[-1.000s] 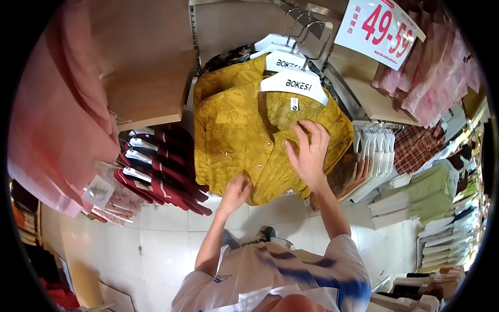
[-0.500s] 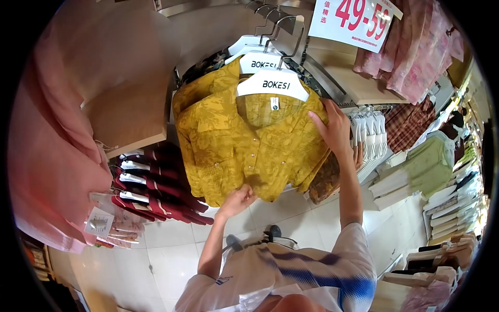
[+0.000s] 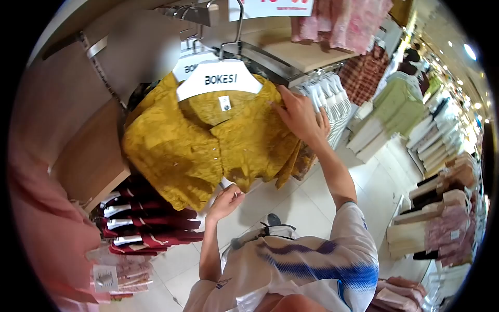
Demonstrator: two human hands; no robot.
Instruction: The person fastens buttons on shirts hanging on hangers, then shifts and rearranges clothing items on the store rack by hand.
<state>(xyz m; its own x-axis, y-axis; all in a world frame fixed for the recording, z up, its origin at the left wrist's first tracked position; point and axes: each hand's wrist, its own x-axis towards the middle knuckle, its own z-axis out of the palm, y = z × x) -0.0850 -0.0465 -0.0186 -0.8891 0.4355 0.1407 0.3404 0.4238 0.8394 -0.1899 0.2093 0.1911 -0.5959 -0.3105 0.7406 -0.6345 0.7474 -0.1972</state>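
the mustard-yellow patterned button-front shirt [image 3: 254, 138] hangs in the middle of the frame, left of centre, on a flat white hanger [image 3: 200, 86] lettered "bokesi", with a thin metal hook [image 3: 240, 25] above. the cloth looks light and soft, creasing easily, so it would likely sag or swing if taken by the hem alone. the hanger seems the stiff part; its shoulders or the base of the hook look like the surest hold. the buttoned front edge [image 3: 215, 151] could be pinched gently, though a hard tug might strain the buttons or slide the neckline off the smooth hanger.

the right hand [image 3: 304, 117] lies against the shirt's shoulder, thumb and forefinger spread wide apart. the left hand [image 3: 223, 203] is at the front hem, fingers curled in; whether they pinch cloth, i cannot tell. dark red garments [image 3: 156, 223] hang at lower left.
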